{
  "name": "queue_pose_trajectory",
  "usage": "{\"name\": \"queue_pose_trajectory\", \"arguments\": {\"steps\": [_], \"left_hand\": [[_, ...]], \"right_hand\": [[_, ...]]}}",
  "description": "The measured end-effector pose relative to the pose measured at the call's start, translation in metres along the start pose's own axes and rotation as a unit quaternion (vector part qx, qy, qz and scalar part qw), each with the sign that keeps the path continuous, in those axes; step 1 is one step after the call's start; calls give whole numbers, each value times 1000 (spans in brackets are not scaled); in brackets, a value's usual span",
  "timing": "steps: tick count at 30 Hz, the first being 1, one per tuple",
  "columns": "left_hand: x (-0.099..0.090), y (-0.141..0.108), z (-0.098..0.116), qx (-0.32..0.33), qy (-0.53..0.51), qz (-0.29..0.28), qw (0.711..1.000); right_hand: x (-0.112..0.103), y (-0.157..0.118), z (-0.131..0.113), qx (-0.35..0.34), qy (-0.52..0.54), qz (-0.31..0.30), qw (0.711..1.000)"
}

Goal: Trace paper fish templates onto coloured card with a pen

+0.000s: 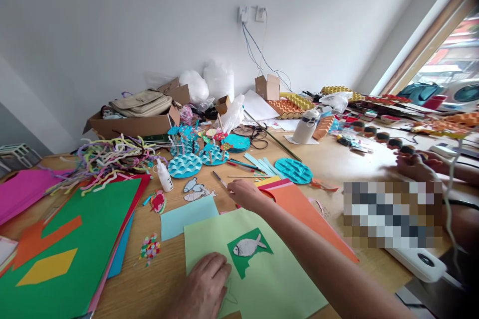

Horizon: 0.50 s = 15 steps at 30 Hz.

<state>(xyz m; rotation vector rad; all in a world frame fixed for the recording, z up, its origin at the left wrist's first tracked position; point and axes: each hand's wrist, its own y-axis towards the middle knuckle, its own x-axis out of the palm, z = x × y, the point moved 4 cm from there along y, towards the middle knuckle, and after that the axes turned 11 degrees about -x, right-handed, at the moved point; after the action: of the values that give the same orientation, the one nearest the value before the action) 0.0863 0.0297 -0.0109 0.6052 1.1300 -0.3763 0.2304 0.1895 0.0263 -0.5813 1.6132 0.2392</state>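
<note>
My right hand is stretched across the table, its fingertips closed on the near end of a slim dark pen. My left hand lies with fingers extended on a light green sheet of paper, beside a faint fish outline partly covered by it. On that sheet is a dark green paper piece with a grey-white fish cutout on top. A light blue paper and small fish cutouts lie just beyond.
Green paper sheets and pipe cleaners lie left. A glue bottle stands near blue wavy discs. Orange paper lies under my right arm. At right are another person's hands and a white power strip.
</note>
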Motion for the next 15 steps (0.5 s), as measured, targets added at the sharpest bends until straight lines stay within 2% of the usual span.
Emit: {"name": "queue_pose_trajectory", "arguments": {"steps": [8, 11, 15], "left_hand": [[29, -9, -13, 19, 12, 33, 999], [29, -10, -14, 38, 21, 18, 999], [25, -11, -16, 47, 31, 53, 997]], "right_hand": [[-7, 6, 61, 112, -37, 6, 993], [-8, 15, 75, 139, -51, 17, 989], [-4, 29, 83, 145, -67, 35, 987]]}}
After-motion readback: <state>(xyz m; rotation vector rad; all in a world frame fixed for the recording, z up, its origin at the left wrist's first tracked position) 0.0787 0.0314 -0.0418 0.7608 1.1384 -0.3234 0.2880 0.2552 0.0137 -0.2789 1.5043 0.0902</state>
